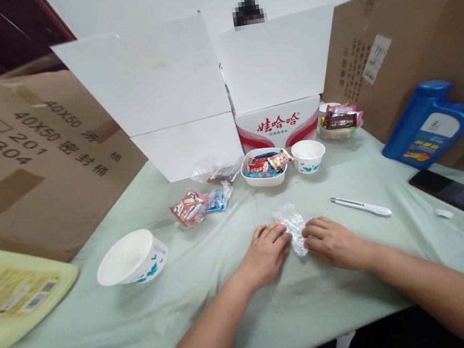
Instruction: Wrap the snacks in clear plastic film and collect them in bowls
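A crumpled piece of clear plastic film (294, 228) lies on the green cloth in front of me. My left hand (264, 254) holds its left edge with curled fingers. On the opposite edge, my right hand (333, 245) has its fingers bent and pressed together over the film. My fingertips are partly hidden. A white utility knife (361, 206) lies to the right, apart from my right hand. Beyond the film stand a white dish (264, 180) of wrapped snacks and a paper bowl (308, 157) with something clear inside.
Wrapped snacks (189, 207) and a tilted paper bowl (131, 257) are on the left. A yellow jug (20, 296) sits at the left edge. A blue bottle (428, 126) and a phone (462, 196) lie right. Cardboard panels (404, 46) surround the table; a person's head shows behind.
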The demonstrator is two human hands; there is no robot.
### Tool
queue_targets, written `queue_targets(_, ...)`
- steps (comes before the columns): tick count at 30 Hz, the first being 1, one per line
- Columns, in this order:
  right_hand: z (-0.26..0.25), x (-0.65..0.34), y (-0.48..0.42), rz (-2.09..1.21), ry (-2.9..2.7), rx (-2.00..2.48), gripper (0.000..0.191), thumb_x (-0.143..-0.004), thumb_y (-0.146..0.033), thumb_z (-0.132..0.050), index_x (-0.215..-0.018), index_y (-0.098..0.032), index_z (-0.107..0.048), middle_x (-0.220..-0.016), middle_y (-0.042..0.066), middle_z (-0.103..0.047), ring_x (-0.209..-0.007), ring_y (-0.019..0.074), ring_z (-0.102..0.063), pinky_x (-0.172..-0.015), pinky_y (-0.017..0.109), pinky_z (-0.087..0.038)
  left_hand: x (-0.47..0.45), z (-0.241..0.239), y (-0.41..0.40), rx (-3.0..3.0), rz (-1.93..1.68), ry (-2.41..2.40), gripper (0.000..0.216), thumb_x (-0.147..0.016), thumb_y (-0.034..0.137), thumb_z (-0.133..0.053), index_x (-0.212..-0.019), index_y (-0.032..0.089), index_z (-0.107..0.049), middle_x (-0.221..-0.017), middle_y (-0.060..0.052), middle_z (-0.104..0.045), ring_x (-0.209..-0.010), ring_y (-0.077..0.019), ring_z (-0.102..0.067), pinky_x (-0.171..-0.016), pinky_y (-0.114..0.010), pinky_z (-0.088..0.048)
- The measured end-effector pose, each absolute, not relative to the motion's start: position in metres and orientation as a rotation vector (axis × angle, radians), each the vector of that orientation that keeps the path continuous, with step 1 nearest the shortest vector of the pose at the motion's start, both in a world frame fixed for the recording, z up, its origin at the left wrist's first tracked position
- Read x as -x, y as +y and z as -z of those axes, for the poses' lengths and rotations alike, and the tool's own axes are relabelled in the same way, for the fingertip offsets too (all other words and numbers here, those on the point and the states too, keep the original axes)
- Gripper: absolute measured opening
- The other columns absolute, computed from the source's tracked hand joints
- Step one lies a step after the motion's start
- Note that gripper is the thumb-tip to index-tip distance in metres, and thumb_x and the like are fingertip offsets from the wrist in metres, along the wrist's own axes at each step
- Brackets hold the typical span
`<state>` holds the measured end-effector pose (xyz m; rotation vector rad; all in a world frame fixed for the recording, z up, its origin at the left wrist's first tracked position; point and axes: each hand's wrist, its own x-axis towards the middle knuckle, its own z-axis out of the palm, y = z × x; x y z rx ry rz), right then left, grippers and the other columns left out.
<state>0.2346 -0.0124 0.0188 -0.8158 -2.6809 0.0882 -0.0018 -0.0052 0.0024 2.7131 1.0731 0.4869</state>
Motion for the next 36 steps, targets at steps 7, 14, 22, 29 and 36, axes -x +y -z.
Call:
queue_targets(7,-0.037,-0.234,-0.016,-0.37,-2.522,1.039,0.022,-0.096,-0.023,-0.037,-0.098,-0.019,-0.058,-0.087,0.006,-0.067,-0.073,0.0161,-0.062,-0.067,0.028,-0.046,0.001,-0.012,-0.012,-2.606,-0.483,0.803,0.033,-0.087,0.011,-0.048,-0.118,0.02,-0.054,-0.123,-0.008,-0.063,-0.122,-0.0212,-0.053,-0.106,-0.041,-0.038)
queue_targets(14,-0.007,-0.223,0.016,-0.255,-2.381,1.601,0.021,-0.095,-0.028,-0.045,-0.107,-0.019,-0.061,-0.103,0.008,-0.071,-0.087,0.0197,-0.067,-0.072,0.028,-0.045,0.001,-0.006,-0.008,-2.488,-0.632,0.837,0.052,-0.087,0.011,-0.045,-0.137,0.019,-0.035,-0.119,-0.009,-0.065,-0.112,-0.0218,-0.059,-0.099,-0.042,-0.046)
queue_targets(22,-0.007,-0.237,0.023,0.059,-2.243,1.409,0.02,-0.093,-0.026,-0.049,-0.099,-0.017,-0.067,-0.093,0.011,-0.067,-0.087,0.0226,-0.062,-0.078,0.035,-0.049,-0.009,-0.008,-0.015,-2.596,-0.595,0.829,0.04,-0.081,0.006,-0.048,-0.117,0.017,-0.058,-0.117,-0.01,-0.059,-0.114,-0.0242,-0.052,-0.099,-0.04,-0.047)
queue_targets(29,0.008,-0.223,0.006,-0.135,-2.5,0.931,0.031,-0.095,-0.018,-0.045,-0.119,-0.02,-0.063,-0.115,0.011,-0.064,-0.106,0.0227,-0.056,-0.092,0.042,-0.049,-0.006,-0.009,-0.015,-2.616,-0.74,0.894,0.018,-0.086,0.016,-0.049,-0.096,0.018,-0.064,-0.102,-0.01,-0.06,-0.102,-0.0231,-0.055,-0.09,-0.039,-0.05)
queue_targets(36,0.003,-0.219,-0.003,-0.14,-2.521,0.992,0.029,-0.093,-0.024,-0.051,-0.121,-0.021,-0.061,-0.117,0.011,-0.062,-0.108,0.024,-0.054,-0.094,0.044,-0.048,-0.001,-0.008,-0.011,-2.683,-0.574,1.033,0.033,-0.084,0.019,-0.057,-0.117,0.019,-0.055,-0.132,-0.011,-0.056,-0.128,-0.0258,-0.046,-0.108,-0.048,-0.038)
